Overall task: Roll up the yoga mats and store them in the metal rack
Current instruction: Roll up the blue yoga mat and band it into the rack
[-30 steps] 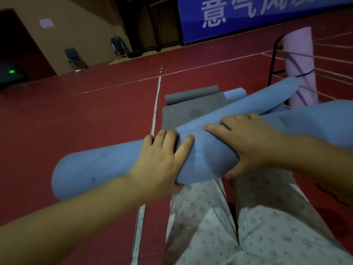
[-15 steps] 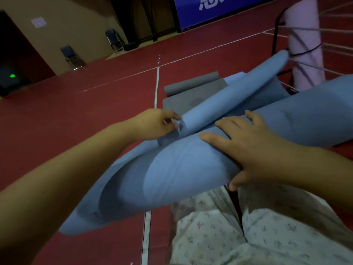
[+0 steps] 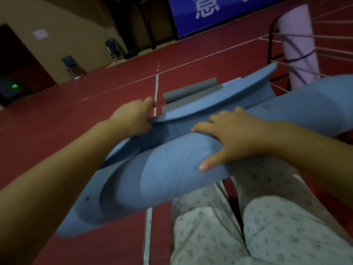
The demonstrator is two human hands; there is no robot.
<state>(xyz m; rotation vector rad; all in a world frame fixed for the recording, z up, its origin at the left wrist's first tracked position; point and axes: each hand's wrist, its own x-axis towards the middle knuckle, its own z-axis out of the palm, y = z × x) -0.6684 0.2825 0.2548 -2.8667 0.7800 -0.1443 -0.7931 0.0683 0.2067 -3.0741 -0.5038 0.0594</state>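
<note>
A loosely rolled blue yoga mat lies across my lap, its loose flap lifted toward the upper right. My left hand pinches the flap's near edge. My right hand presses flat on top of the roll, thumb down its front. On the floor beyond lies a grey mat, partly rolled. A pink rolled mat stands upright in the metal rack at the upper right.
The floor is dark red with white lines. My legs in pale patterned trousers fill the lower right. Two folding chairs stand by the far wall, and a blue banner hangs behind.
My left hand has left the top of the roll and taken the flap's edge, lifting it. The roll has loosened and its left end has dropped. My right hand has stayed on the roll.
</note>
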